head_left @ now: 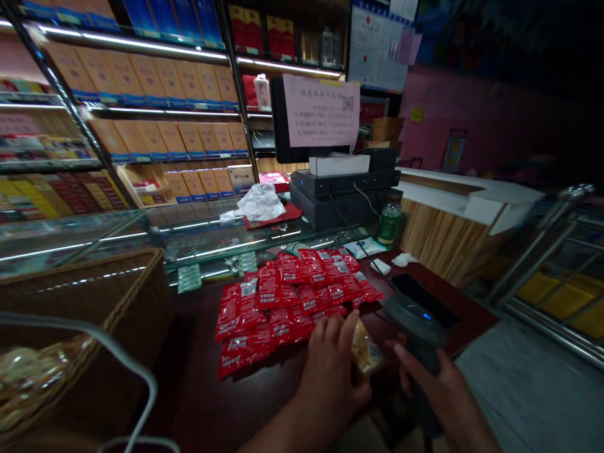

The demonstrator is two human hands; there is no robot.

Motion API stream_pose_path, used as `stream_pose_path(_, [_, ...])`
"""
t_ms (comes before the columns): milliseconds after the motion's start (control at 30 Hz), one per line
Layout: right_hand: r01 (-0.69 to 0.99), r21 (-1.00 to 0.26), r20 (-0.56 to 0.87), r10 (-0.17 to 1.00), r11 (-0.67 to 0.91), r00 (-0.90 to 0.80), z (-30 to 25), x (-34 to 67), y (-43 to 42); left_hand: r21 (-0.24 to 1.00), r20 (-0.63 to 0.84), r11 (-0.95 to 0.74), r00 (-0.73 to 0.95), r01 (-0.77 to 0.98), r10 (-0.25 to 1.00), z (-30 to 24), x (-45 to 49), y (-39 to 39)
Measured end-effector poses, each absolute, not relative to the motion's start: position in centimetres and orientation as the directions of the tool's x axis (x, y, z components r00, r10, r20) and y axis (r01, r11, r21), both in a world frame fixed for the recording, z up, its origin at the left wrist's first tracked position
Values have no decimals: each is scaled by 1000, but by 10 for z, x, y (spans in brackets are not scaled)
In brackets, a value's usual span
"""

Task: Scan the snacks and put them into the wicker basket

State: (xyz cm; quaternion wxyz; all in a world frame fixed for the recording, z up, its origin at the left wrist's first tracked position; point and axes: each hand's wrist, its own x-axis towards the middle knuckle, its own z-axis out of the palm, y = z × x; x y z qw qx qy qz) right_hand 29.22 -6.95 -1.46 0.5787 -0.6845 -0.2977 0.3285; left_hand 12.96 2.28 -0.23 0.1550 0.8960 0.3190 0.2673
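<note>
Right hand [443, 390] grip closed round scanner [415, 318] handle, lower right of frame. Left hand [330, 365] rests flat and open, fingers on pale packet [367, 352], which lies between both hands, just left of scanner head. Red packets [292, 302] spread beyond on worktop [202, 390].

head cam | worn at eye level, facing forward and down across a shop counter [198, 384] | nearest, at bottom edge: left hand [330, 371], right hand [446, 393] gripping scanner [415, 321] | mid-distance: till [344, 189] | farthest: lit shelves [155, 82], upper left | wide lens, shelf uprights leaning inward
</note>
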Motion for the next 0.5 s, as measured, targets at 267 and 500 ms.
stream_pose_path(267, [63,-958,-240,905,-278,352,-20,245,-59,691,512,-661,448,292,733,14,52,-4])
stream_pose_path(500, [100,-968,-173,899,-232,403,11,195,-54,949,-108,192,315,-249,943,37,5,2])
